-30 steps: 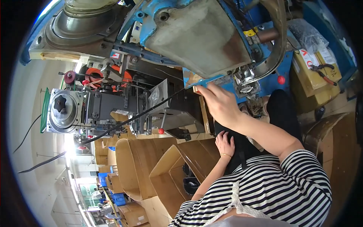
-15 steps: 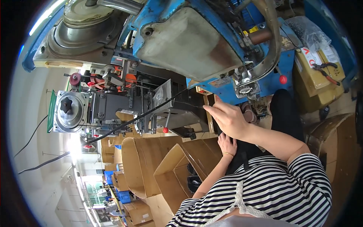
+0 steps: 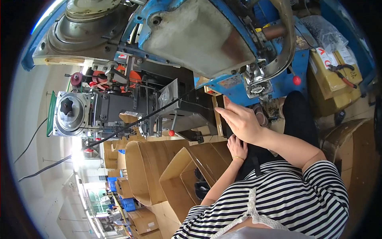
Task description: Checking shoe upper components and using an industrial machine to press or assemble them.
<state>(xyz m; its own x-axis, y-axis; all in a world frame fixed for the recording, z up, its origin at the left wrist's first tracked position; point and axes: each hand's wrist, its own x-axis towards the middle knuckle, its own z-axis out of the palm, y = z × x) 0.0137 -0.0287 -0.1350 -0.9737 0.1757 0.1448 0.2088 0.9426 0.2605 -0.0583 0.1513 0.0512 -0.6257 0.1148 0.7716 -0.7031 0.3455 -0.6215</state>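
My right hand is raised in front of me, thumb and forefinger pinched together. A thin dark wire runs to its fingertips from the thick black cable, which slants down to the left. Below and slightly left of it, my left hand lies on my dark trousers with fingers stretched out, partly hidden by the right hand. I see nothing held in it. Beyond my right hand stands a blue machine with a metal clamp part and a red ball-tipped lever.
Two cardboard boxes stand to the left, the nearer holding dark items. A grey machine with a red-knobbed lever is farther left. Pliers lie on a yellow-taped carton at right, near a clear plastic bag.
The view has shifted slightly, so the machines and boxes sit a little farther left and up. Both hands keep nearly the same pose, the right still pinching the wire.
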